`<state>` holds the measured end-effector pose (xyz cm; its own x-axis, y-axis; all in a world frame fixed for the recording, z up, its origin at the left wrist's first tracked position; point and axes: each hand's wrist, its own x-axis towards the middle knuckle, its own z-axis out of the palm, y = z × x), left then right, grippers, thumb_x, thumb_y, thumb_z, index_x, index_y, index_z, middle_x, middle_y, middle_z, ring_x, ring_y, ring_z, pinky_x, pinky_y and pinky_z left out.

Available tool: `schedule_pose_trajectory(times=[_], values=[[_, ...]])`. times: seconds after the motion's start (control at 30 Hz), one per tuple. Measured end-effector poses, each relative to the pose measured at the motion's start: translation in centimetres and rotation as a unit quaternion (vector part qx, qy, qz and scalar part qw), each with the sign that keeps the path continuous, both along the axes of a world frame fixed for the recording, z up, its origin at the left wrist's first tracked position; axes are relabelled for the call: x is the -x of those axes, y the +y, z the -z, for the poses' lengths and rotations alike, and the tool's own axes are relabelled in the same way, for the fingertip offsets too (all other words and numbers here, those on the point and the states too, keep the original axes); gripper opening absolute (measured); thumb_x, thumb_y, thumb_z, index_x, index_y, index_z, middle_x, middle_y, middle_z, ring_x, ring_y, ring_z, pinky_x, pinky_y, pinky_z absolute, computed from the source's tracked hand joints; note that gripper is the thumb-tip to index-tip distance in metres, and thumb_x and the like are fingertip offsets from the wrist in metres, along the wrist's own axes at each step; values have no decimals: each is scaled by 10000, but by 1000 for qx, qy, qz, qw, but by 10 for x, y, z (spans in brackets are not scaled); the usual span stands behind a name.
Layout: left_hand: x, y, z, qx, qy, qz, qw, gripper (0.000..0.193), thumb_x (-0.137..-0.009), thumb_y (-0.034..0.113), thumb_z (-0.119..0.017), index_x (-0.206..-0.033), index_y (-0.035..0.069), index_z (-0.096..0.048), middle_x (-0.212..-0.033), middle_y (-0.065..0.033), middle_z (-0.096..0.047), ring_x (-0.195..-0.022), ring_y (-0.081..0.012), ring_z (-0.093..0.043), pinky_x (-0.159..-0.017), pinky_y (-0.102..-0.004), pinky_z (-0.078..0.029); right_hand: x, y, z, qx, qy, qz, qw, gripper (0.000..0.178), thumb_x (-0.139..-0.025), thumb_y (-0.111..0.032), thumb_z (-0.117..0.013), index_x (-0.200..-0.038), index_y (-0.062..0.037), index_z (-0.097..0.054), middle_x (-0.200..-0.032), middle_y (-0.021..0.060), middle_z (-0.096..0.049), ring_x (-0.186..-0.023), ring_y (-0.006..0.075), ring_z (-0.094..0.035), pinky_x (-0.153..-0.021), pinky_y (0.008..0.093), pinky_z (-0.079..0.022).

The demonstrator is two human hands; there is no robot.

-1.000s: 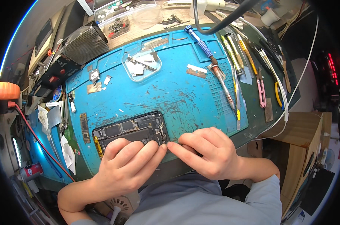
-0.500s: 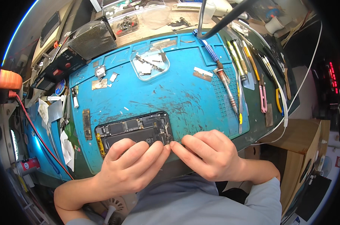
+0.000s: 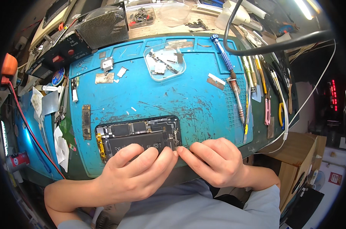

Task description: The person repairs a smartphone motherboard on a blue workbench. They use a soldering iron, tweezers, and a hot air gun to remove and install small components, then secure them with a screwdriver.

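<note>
An opened smartphone [image 3: 136, 138] lies on the blue mat in front of me, its black battery, circuit boards and a yellow flex strip on its left side exposed. My left hand [image 3: 142, 171] reaches across its near edge and hides part of it. Thumb and index finger are pinched together at the phone's near right corner. Just right of that corner, my right hand [image 3: 216, 162] is pinched too, its fingertips almost meeting the left ones. Anything between the fingertips is too small or hidden to make out.
A loose circuit board [image 3: 86, 122] lies left of the phone. Beyond it sits a clear plastic tray [image 3: 146, 68] with small parts. A blue-handled tool [image 3: 223, 53] and several hand tools lie right. A black box with a mesh guard [image 3: 100, 28] stands back left; a black cable [image 3: 279, 46] hangs overhead.
The whole view has shifted a little. Both hands stay pinched at the phone's near right corner, with the right fingertips slightly closer to the left ones.
</note>
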<state>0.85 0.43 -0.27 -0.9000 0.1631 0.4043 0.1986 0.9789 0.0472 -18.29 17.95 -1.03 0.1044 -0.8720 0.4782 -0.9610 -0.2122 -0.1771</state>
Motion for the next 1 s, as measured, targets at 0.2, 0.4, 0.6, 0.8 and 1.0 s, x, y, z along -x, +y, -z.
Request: schedule_pose_trajectory(times=[0.2,0.4,0.6,0.8,1.0], values=[[-1,1,-1,-6,5,-10,1000,321,-808,170,-743,-1104,61,-805,-1185,-10,-681,-986,-143,-590,-884,-329,-430,2,0,2,3,15,-10,1000,335,-766,-106,-729,-1083,-3,-772,-995,64,-678,-771,148,-635,-583,272,-456],[-1,0,-1,-27,-2,-10,1000,289,-835,165,-747,-1098,55,-798,-1189,-16,-670,-1010,-148,-604,-928,-336,-439,2,2,7,14,2,-11,1000,389,-736,-108,-719,-1104,7,-770,-1014,74,-680,-782,165,-640,-582,284,-459],[-2,4,-1,-38,4,-26,999,254,-842,143,-762,-1078,57,-798,-1171,-9,-676,-1010,-149,-610,-944,-343,-447,2,2,6,15,-22,-10,1000,412,-734,-67,-726,-1137,6,-770,-1006,79,-689,-762,191,-643,-586,313,-485],[0,2,-4,-57,14,-19,998,257,-812,142,-757,-1041,30,-787,-1132,-25,-701,-962,-167,-625,-909,-352,-458,3,-9,-7,-41,-193,31,980,337,-790,22,-811,-1114,-40,-742,-941,90,-694,-751,279,-672,-647,370,-554],[-1,-6,-4,-121,21,-18,992,349,-760,137,-726,-1095,67,-790,-1138,-6,-744,-967,-183,-629,-908,-374,-432,0,-18,-26,-140,-198,42,969,194,-860,-53,-812,-1022,-49,-705,-939,83,-652,-811,288,-701,-678,387,-567]])
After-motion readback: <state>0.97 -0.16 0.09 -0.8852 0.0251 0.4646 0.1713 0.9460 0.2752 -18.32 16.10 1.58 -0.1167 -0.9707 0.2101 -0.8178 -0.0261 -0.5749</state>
